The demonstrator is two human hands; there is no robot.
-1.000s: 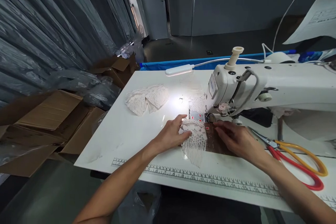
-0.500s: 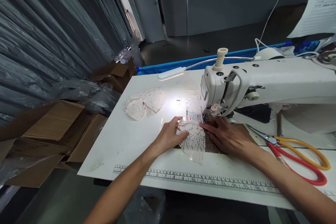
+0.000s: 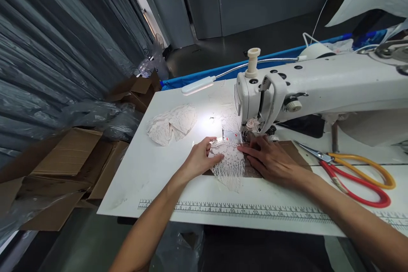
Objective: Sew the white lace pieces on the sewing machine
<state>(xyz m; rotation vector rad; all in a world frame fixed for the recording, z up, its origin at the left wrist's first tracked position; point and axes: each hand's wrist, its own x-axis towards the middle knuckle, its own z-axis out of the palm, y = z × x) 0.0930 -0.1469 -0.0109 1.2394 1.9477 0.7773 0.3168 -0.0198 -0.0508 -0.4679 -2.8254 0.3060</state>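
Note:
A white lace piece (image 3: 230, 170) with a scalloped upper edge lies under the needle area of a sewing machine (image 3: 255, 97). At its left edge, my left hand (image 3: 200, 158) pinches the lace between thumb and fingers. Close by the presser foot, my right hand (image 3: 270, 159) lies low with its fingers apart, the index fingertip touching the lace's right edge. The fingers nearest the needle are partly hidden behind the machine head. Another lace piece (image 3: 172, 124), folded into two rounded lobes, rests to the left on the white table (image 3: 143, 170).
Scissors (image 3: 350, 174) with one orange and one red handle lie right of my right hand. A lit lamp (image 3: 198, 85) hangs over the table. A ruler strip (image 3: 223, 210) runs along the front edge. Open cardboard boxes (image 3: 66, 153) stand at left.
The view has shifted, so the machine and scissors appear further left and higher. Both hands stay at the lace, which lies a little flatter, its pattern showing more.

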